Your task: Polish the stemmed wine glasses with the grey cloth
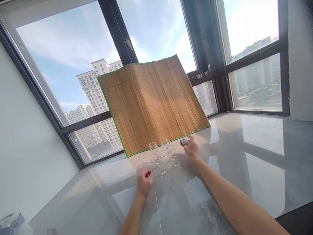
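Note:
Several clear stemmed glasses (164, 156) stand close together on the glossy grey counter (244, 169), in front of a bamboo mat (154, 102) that leans against the window. My left hand (144, 182) rests on the counter just left of the glasses, fingers curled into a loose fist around something I cannot make out. My right hand (191, 149) lies to the right of the glasses, near the mat's lower edge, closed on a small dark round object (184, 142).
Large windows with dark frames (117, 32) run behind the counter and round the right corner. A white wall (26, 156) closes the left side. A shiny metal object (11, 220) sits at the bottom left.

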{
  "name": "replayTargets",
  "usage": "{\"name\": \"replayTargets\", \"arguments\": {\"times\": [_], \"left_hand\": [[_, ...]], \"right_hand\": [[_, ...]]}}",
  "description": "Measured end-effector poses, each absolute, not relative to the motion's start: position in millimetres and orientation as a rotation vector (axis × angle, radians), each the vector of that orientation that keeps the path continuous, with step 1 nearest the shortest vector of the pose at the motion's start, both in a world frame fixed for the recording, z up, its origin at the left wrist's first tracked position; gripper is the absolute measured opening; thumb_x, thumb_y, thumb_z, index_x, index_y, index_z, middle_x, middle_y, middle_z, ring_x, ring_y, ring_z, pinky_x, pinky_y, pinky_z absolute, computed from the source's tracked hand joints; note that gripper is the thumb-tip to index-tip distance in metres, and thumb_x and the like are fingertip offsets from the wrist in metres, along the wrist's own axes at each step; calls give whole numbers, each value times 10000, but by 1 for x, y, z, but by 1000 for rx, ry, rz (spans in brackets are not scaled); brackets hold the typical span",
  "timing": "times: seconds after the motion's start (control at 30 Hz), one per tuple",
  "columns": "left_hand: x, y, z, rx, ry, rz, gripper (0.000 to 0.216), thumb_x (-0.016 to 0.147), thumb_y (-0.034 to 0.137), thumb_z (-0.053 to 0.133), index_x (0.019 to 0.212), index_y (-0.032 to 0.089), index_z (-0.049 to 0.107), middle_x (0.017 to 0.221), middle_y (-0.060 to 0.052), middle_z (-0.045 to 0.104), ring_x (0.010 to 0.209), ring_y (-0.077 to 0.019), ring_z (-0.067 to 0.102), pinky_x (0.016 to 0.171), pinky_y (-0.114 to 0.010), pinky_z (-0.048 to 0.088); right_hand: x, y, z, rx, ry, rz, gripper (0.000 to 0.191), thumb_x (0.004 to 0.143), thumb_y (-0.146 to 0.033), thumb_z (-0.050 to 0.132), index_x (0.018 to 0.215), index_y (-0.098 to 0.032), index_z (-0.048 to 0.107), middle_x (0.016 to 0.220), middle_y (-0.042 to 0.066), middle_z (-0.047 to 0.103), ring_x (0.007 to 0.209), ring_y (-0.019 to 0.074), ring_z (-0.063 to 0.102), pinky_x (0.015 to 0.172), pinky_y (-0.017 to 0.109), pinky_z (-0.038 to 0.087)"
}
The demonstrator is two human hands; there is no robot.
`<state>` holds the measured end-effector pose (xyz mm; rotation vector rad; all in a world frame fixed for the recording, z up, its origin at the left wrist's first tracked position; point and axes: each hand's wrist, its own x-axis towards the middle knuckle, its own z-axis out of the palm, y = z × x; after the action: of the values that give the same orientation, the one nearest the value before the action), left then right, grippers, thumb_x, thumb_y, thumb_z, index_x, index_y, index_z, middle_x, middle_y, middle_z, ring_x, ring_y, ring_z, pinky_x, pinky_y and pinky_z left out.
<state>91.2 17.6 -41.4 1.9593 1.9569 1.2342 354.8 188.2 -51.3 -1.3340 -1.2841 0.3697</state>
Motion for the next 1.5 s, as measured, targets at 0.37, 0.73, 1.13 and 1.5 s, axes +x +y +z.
{"name": "replayTargets", "arguments": {"times": [0.37,0.73,1.13,1.5], "left_hand": [[113,2,-38,2184,1719,585,568,790,440,609,1343,311,585,1520,-65,415,1402,-307,345,1182,-482,211],[81,-1,-28,2180,1864,543,478,816,525,557,1220,301,681,1391,-82,567,1325,-314,447,1135,-488,259],[-8,30,-54,1552,2734,373,598,905,557,327,1407,268,476,1569,-126,320,1430,-355,272,1122,-625,124],[77,18,-39,2119,2145,758,434,873,453,457,1212,249,632,1409,-101,481,1331,-257,407,1125,-409,294]], "right_hand": [[348,190,-56,-1294,-1347,327,563,719,-177,492,1282,-147,472,882,81,663,736,207,589,664,291,421],[349,190,-57,-1274,-1373,344,549,734,-210,485,1278,-146,460,884,80,649,721,197,570,621,274,393],[349,189,-56,-1278,-1373,334,547,707,-223,506,1250,-159,475,864,76,661,687,200,581,610,276,397],[347,189,-55,-1287,-1394,351,556,740,-207,489,1292,-148,453,903,92,664,705,203,581,605,275,394]]}}
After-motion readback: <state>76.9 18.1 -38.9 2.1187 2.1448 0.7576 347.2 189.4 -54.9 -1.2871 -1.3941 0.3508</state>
